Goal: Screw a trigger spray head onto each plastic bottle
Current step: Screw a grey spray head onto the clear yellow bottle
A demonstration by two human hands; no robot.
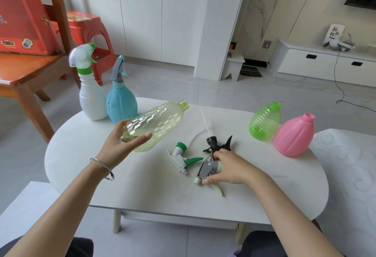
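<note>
Head view, left to right: a white bottle (91, 96) and a blue bottle (121, 102) stand at the table's (142, 191) far left edge, each already wearing a spray head. Next, the left hand (124, 143) holds a clear yellow bottle (156, 126) off the table by its base, fingers and thumb wrapped round it, the bare threaded neck tipped away and to the right. Below it lies a green-and-white spray head (182, 158), untouched. The right hand (225, 168) rests on a grey spray head (207, 170), thumb and fingertips pinching its body on the tabletop. A black spray head (216, 145) lies just beyond, touching or nearly touching those fingers, its thin white tube (205, 122) running toward the far edge. Further right, a green bottle (265, 121) and a pink bottle (294, 135) stand open.

To do this well, lift the grey head clear of the black one, feed its tube, if it has one, into the neck first, seat the collar squarely, then turn. The black head's tube could snag.
</note>
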